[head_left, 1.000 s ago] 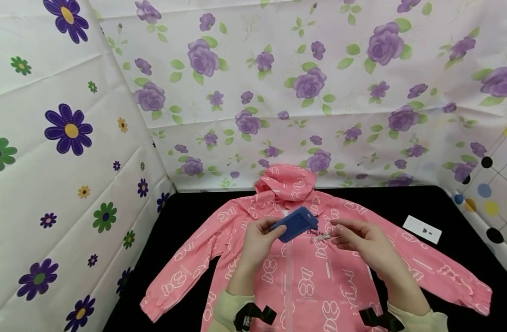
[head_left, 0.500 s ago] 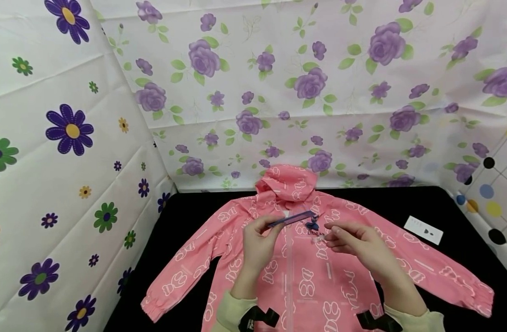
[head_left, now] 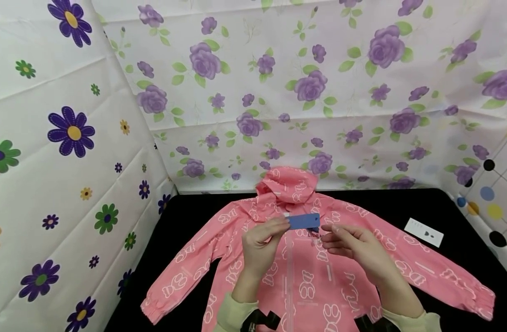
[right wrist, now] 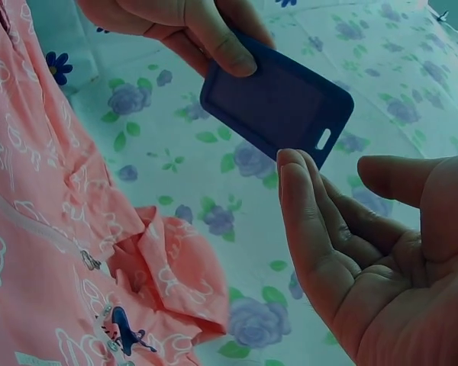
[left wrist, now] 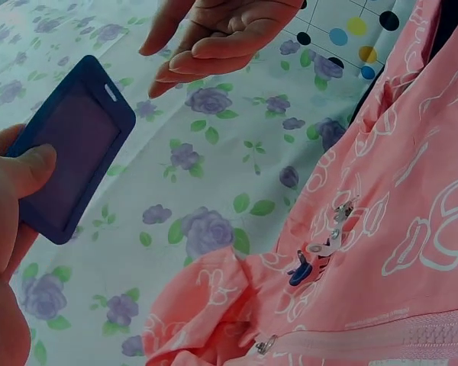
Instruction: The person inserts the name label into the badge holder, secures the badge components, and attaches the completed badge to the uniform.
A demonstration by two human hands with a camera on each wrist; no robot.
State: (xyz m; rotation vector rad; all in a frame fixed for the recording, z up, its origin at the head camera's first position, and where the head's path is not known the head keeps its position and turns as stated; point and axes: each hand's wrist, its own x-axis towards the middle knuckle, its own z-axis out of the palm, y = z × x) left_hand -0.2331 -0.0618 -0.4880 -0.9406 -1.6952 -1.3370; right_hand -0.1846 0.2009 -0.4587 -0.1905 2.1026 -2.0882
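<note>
My left hand (head_left: pixel 259 246) pinches a dark blue badge holder (left wrist: pixel 80 152) by one end, thumb on its face. The slotted end of the holder points toward my right hand (right wrist: pixel 382 282), whose fingers are bent a little, with nothing held between them. In the right wrist view its fingertips overlap the lower edge of the holder; I cannot tell if they touch. A small blue clip (left wrist: pixel 300 271) with a clear snap strap (left wrist: pixel 334 236) lies on the chest of a pink hooded jacket (head_left: pixel 305 286), below both hands.
The jacket lies spread on a black table surface (head_left: pixel 191 207), sleeves out to both sides. To the right is a white card (head_left: pixel 423 232) with small dark marks. A flower-printed sheet (head_left: pixel 245 92) rises behind, and another printed wall (head_left: pixel 87 184) stands at the left.
My left hand has tilted the badge holder so its end turns rightward. My right hand has let go of the clear strap, its fingers now loosened. The blue clip is apart from the holder.
</note>
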